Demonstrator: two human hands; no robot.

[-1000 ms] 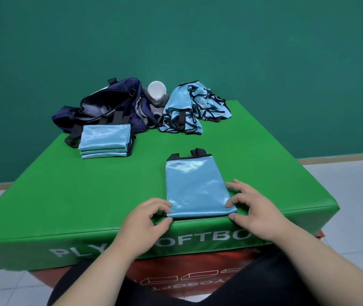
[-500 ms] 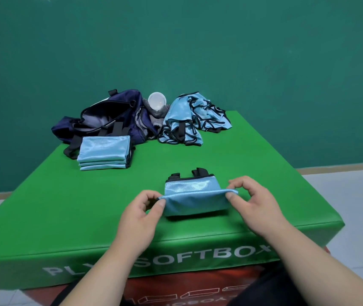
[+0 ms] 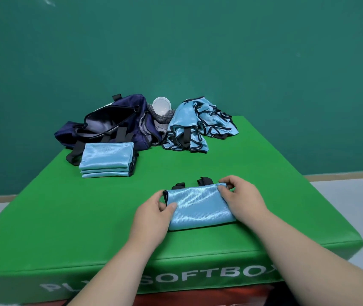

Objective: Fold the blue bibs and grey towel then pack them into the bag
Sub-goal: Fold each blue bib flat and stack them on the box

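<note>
A shiny blue bib lies doubled over near the front of the green soft box, its black straps poking out at the far edge. My left hand pinches its left end and my right hand pinches the far right corner. A stack of folded blue bibs sits at the back left, in front of the open navy bag. Unfolded blue bibs are heaped at the back, with the grey towel bunched between them and the bag.
A white cup rests on the grey towel. The box's front edge runs just below my wrists, and a green wall stands behind. Grey floor shows to the right and left of the box.
Both hands lifted the bib's near edge and carried it away from me, folding the bib in half. The camera view has tilted slightly downward.
</note>
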